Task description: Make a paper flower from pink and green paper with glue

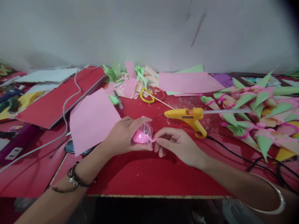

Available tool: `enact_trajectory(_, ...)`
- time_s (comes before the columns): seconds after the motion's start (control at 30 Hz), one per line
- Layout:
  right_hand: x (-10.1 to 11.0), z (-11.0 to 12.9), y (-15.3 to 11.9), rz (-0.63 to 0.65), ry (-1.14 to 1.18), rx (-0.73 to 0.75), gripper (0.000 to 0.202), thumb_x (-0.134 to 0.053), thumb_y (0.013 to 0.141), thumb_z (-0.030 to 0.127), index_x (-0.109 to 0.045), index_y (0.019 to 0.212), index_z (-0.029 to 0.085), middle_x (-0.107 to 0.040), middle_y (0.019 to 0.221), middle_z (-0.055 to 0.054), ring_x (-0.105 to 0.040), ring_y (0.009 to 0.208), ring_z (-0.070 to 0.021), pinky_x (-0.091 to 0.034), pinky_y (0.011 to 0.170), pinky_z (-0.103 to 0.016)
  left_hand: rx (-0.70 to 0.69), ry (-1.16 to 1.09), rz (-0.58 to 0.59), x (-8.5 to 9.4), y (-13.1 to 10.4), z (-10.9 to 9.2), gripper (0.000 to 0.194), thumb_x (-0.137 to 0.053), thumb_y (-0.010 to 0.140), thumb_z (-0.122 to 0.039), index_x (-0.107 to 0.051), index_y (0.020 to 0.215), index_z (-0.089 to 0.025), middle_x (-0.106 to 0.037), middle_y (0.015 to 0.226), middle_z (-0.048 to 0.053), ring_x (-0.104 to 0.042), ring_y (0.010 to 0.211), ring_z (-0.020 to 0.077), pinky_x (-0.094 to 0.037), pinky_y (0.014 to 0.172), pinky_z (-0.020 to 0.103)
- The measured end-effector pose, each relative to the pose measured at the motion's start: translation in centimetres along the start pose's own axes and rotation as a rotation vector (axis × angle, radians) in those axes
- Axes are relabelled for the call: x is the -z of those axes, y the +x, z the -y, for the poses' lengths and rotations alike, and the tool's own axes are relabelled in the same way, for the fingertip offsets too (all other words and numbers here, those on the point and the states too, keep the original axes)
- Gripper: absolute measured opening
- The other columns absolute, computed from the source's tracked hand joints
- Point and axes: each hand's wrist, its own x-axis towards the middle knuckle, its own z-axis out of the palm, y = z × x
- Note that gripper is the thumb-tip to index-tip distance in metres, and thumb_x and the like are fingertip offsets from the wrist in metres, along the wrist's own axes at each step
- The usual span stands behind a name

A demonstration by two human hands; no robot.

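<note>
My left hand is wrapped round a small clear plastic packet with a glossy pink lump in it that looks like soft modelling clay. From the lump a thin pink strand stretches to the right, pinched between the thumb and forefinger of my right hand. Both hands are just above the red table, near its front edge. Beyond my right hand lies a yellow glue gun with a clear glue stick in its back, its nozzle pointing left.
Pink and green paper flowers are heaped on the right. Scissors with yellow and red handles lie behind, near paper scraps and pink sheets. Leftward are a pink sheet over a phone, a white cable and a purple power strip.
</note>
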Motion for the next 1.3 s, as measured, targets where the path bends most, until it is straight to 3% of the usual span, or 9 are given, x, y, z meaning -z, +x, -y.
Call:
enact_trajectory(0.13,0.3,-0.2,0.2,-0.071,-0.047,0.04,0.013,-0.053,0.08,0.024,-0.063,0.082,0.016,-0.061,0.064,0.002,-0.054,0.052,-0.0051,-0.043,0.051,-0.018,0.137,0.039,-0.001,0.4,-0.1,0.4,0.064,-0.047,0.07,-0.065,-0.046,0.111,-0.015,-0.065,0.092,0.008,-0.059,0.071,0.0201,-0.04,0.066,0.029)
enact_trajectory(0.3,0.5,-0.2,0.2,-0.152,-0.188,0.044,0.01,-0.059,0.076,0.024,-0.067,0.078,0.018,-0.061,0.075,0.002,-0.047,0.055,-0.0041,-0.039,0.054,-0.018,0.375,0.125,-0.02,1.1,0.1,0.9,0.059,-0.047,0.074,-0.056,-0.044,0.115,-0.015,-0.062,0.094,0.009,-0.058,0.073,0.0215,-0.041,0.064,0.03)
enact_trajectory(0.5,0.5,-0.2,0.2,-0.127,-0.193,0.041,0.011,-0.059,0.074,0.021,-0.067,0.081,0.021,-0.063,0.081,0.002,-0.053,0.069,-0.0059,-0.04,0.065,-0.018,0.542,0.268,-0.074,0.3,0.2,1.2,0.052,-0.048,0.077,-0.047,-0.042,0.118,-0.017,-0.058,0.106,0.01,-0.055,0.095,0.0261,-0.04,0.081,0.037)
enact_trajectory(0.63,0.5,-0.7,0.3,-0.138,-0.118,-0.019,0.013,-0.061,0.073,0.021,-0.068,0.084,0.022,-0.065,0.084,0.002,-0.055,0.074,-0.0066,-0.042,0.07,-0.019,0.523,0.341,-0.113,-0.7,-0.2,1.8,0.054,-0.051,0.076,-0.037,-0.039,0.122,-0.013,-0.048,0.117,0.014,-0.043,0.109,0.0302,-0.036,0.089,0.042)
enact_trajectory(0.77,0.6,-1.1,0.4,-0.146,0.036,-0.088,0.014,-0.062,0.073,0.028,-0.068,0.084,0.023,-0.066,0.079,0.002,-0.055,0.07,-0.0055,-0.042,0.07,-0.019,0.341,0.272,-0.188,-0.8,-0.2,1.5,0.045,-0.049,0.08,-0.034,-0.042,0.117,-0.011,-0.048,0.113,0.014,-0.041,0.109,0.027,-0.033,0.094,0.041)
enact_trajectory(0.93,0.5,-1.1,0.5,-0.188,0.077,-0.062,0.007,-0.063,0.072,0.025,-0.068,0.072,0.021,-0.064,0.071,0.003,-0.054,0.062,-0.0044,-0.043,0.065,-0.018,0.281,0.187,-0.041,-0.7,0.2,0.2,0.035,-0.046,0.08,-0.036,-0.047,0.108,-0.015,-0.055,0.103,0.01,-0.05,0.097,0.0234,-0.041,0.083,0.037)
enact_trajectory(1.03,0.4,-0.9,0.6,-0.189,0.047,-0.122,0.008,-0.064,0.071,0.022,-0.069,0.076,0.02,-0.065,0.068,0.003,-0.056,0.063,-0.005,-0.044,0.065,-0.018,0.332,0.214,0.079,-0.9,0.1,-0.4,0.046,-0.048,0.077,-0.045,-0.044,0.113,-0.016,-0.054,0.109,0.011,-0.053,0.096,0.0248,-0.045,0.074,0.035)
enact_trajectory(1.13,0.3,-0.8,0.6,-0.182,0.048,-0.155,0.016,-0.066,0.068,0.024,-0.069,0.083,0.021,-0.067,0.075,0.001,-0.059,0.07,-0.0074,-0.044,0.069,-0.02,0.42,0.23,0.124,-1.2,-0.1,-0.4,0.05,-0.05,0.076,-0.043,-0.041,0.117,-0.015,-0.051,0.116,0.012,-0.054,0.097,0.0262,-0.046,0.069,0.033)
enact_trajectory(1.3,0.2,-0.4,0.5,-0.183,-0.039,-0.169,0.014,-0.067,0.065,0.025,-0.067,0.078,0.018,-0.061,0.059,0.003,-0.055,0.056,-0.0069,-0.043,0.057,-0.02,0.537,0.089,0.178,-1.4,-0.2,-0.1,0.035,-0.049,0.078,-0.031,-0.049,0.11,-0.017,-0.054,0.114,0.01,-0.057,0.091,0.0245,-0.046,0.07,0.034)
